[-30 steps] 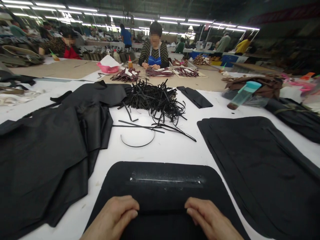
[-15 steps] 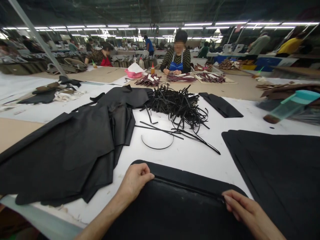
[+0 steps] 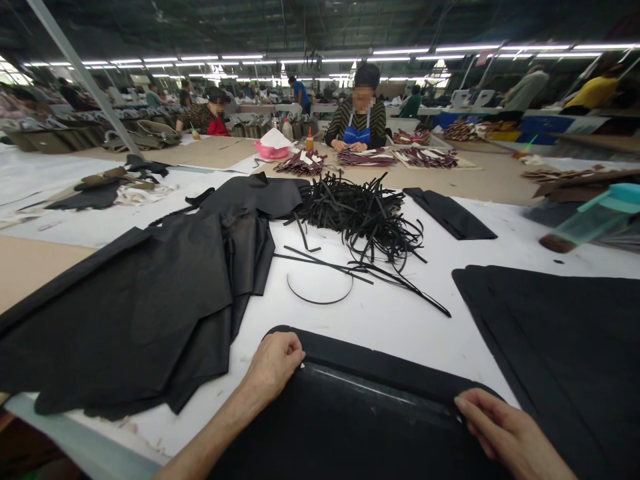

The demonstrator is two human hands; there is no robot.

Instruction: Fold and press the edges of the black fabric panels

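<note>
A black rounded panel [image 3: 370, 373] lies on the white table [image 3: 390, 320] right in front of me, with a second black layer folded over it up to a shiny seam line. My left hand [image 3: 274, 365] is closed on the folded layer's left end near the panel's far left corner. My right hand [image 3: 500, 432] pinches the same fold at its right end, fingers pressed together on the edge.
A heap of black lining fabric [image 3: 150, 300] spreads at the left. A tangle of black strips [image 3: 363, 213] lies beyond, a stack of black panels [image 3: 560, 333] at the right, a teal-capped bottle [image 3: 590, 223] far right. A person in a blue apron [image 3: 357, 120] works opposite.
The near layer has been folded up over the panel, covering the glue line. Both hands moved forward with the fold, and the view swung left.
</note>
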